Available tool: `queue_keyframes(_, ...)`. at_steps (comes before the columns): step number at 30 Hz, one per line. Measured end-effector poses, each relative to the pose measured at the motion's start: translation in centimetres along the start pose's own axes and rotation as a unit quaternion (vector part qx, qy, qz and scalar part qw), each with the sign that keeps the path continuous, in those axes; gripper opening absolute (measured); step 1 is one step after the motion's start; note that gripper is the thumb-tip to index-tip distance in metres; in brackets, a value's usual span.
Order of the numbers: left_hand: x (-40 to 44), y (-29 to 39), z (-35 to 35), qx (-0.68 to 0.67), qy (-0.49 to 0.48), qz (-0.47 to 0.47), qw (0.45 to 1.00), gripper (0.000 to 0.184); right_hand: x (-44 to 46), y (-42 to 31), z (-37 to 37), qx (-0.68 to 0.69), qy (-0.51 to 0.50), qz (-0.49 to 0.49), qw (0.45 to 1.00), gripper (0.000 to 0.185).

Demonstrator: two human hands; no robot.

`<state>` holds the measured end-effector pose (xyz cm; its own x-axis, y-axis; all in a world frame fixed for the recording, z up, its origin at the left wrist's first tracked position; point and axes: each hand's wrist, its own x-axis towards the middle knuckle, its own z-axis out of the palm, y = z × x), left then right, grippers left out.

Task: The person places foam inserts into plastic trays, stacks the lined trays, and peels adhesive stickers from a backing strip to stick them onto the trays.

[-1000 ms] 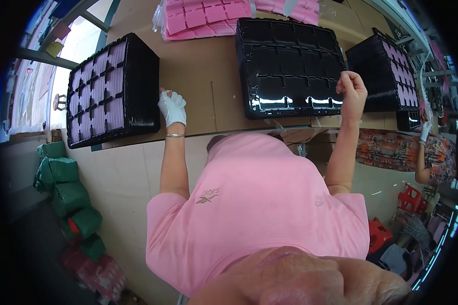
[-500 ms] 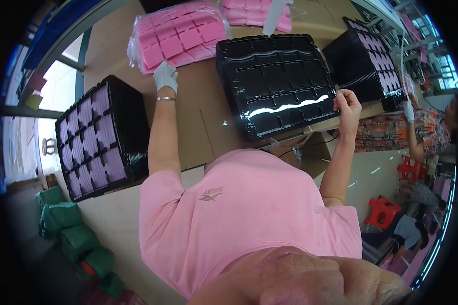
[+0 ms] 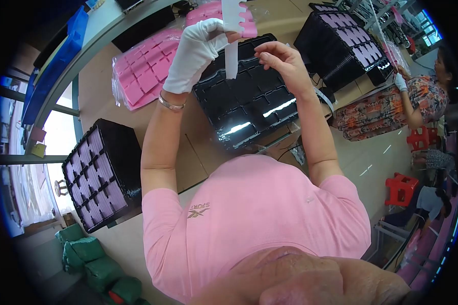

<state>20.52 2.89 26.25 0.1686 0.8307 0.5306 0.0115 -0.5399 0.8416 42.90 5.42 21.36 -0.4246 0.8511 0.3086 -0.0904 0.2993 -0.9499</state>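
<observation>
My left hand (image 3: 196, 53) wears a white glove with bare fingertips. It is raised over the bench, closed in a pinch on a white strip (image 3: 231, 61) that hangs above a black plastic tray (image 3: 249, 96). A notched edge shows at the strip's upper part. My bare right hand (image 3: 285, 63) is just right of the strip, holding nothing visible, its fingers bent and slightly apart. The glossy tray, with rows of moulded slots, lies below both hands. Beyond my left wrist are pink slotted sheets (image 3: 145, 68) in clear plastic.
On the left stands a black tray stack (image 3: 119, 162) with lilac slotted inserts; another such stack (image 3: 323, 46) stands at the back right. Green bundles (image 3: 94, 259) sit on the floor. At right a person in a patterned dress (image 3: 376, 109) works near red stools (image 3: 401, 189).
My left hand has gone from the pink sheets to the hanging strip. My right hand has left the tray's right edge and moved up and left. The view has shifted.
</observation>
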Motion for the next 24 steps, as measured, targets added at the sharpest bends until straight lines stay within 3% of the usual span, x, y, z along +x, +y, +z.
queue_keyframes(1, 0.0, 0.6, 1.0, -0.008, 0.023, 0.000, 1.000, 0.011, 0.2, -0.7, 0.0, 0.003, 0.001, -0.005, 1.000, 0.020)
queue_keyframes(3, -0.5, 1.0, 2.1, 0.028, 0.036, 0.001, 0.999, 0.011, 0.4, -2.6, 0.1, 0.083, -0.012, -0.040, 0.996, 0.024)
queue_keyframes(5, -0.9, 1.4, 3.1, 0.100, 0.065, 0.009, 0.993, 0.009, 0.8, -4.3, 0.4, 0.062, -0.002, -0.071, 0.996, 0.024)
queue_keyframes(9, -1.5, 1.9, 5.2, 0.122, 0.093, 0.014, 0.988, 0.009, 1.2, -5.1, 0.2, 0.034, -0.020, -0.111, 0.993, 0.021)
queue_keyframes(13, -2.0, 2.9, 6.4, 0.121, 0.110, -0.023, 0.986, 0.009, 1.1, -5.0, 0.1, -0.002, 0.012, -0.133, 0.991, 0.016)
queue_keyframes(18, -0.7, 5.8, 7.4, 0.093, 0.136, -0.006, 0.986, 0.015, 1.1, -5.4, -0.9, 0.017, 0.017, -0.152, 0.988, 0.013)
queue_keyframes(19, -0.1, 5.6, 7.4, 0.158, 0.146, 0.003, 0.977, 0.021, 1.1, -5.5, -1.1, 0.020, 0.010, -0.151, 0.988, 0.013)
queue_keyframes(20, 0.1, 5.9, 7.9, 0.161, 0.153, 0.002, 0.975, 0.021, 1.1, -5.6, -1.3, -0.015, 0.021, -0.184, 0.983, 0.011)
queue_keyframes(22, 0.7, 6.7, 8.8, 0.241, 0.184, -0.087, 0.949, 0.027, 1.2, -5.6, -1.9, -0.047, 0.026, -0.220, 0.974, 0.008)
queue_keyframes(24, 0.8, 6.9, 10.4, 0.180, 0.219, -0.069, 0.956, 0.032, 1.4, -5.3, -2.4, -0.119, 0.064, -0.338, 0.932, 0.009)
